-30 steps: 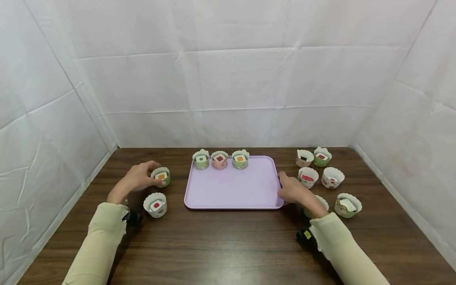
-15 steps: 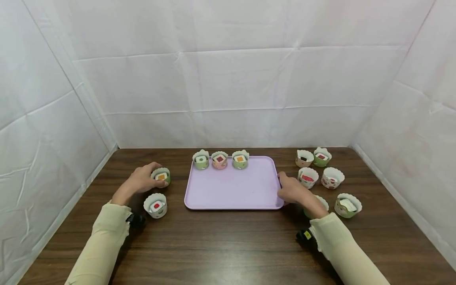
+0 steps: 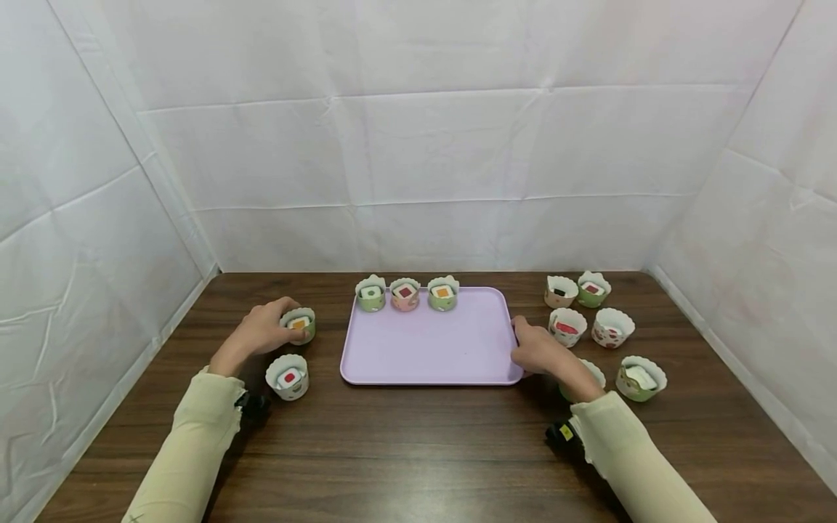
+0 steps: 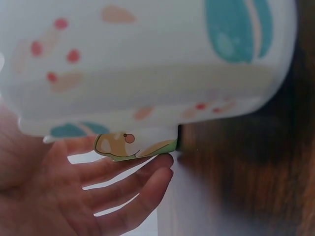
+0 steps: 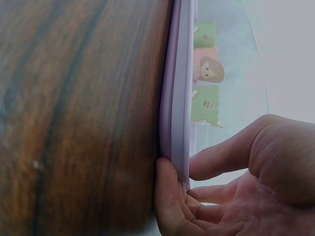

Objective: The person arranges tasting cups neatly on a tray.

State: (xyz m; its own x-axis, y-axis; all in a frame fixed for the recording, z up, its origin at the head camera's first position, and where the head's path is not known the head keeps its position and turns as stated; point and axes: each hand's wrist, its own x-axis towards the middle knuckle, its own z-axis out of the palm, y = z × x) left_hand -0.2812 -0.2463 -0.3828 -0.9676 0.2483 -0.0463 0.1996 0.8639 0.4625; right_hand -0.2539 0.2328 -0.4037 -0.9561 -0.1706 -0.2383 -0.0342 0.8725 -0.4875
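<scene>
At the left, my left hand [image 3: 261,328] grips a green paper baking cup [image 3: 307,334] holding a white piece with an orange centre. In the left wrist view its fingers curl round that cup, partly hidden behind a nearer white patterned baking cup [image 4: 147,64]. That nearer cup stands on the table with a red-centred white piece inside. My right hand [image 3: 539,349] pinches the right rim of the lilac tray [image 3: 425,349], thumb on top and fingers at the edge in the right wrist view. Along the tray's back edge stand a green cup [image 3: 371,299], a pink cup [image 3: 405,299] and another green cup [image 3: 442,299].
Several more filled baking cups stand on the right of the brown table [image 3: 418,450], including a red-filled cup [image 3: 567,328] and a green cup [image 3: 641,381]. One green cup [image 3: 591,374] is partly hidden by my right wrist. White sheeting [image 3: 418,145] encloses the back and sides.
My left forearm has shifted slightly to the right while its hand stays at the green baking cup. The right hand keeps its hold on the tray, which has not visibly moved.
</scene>
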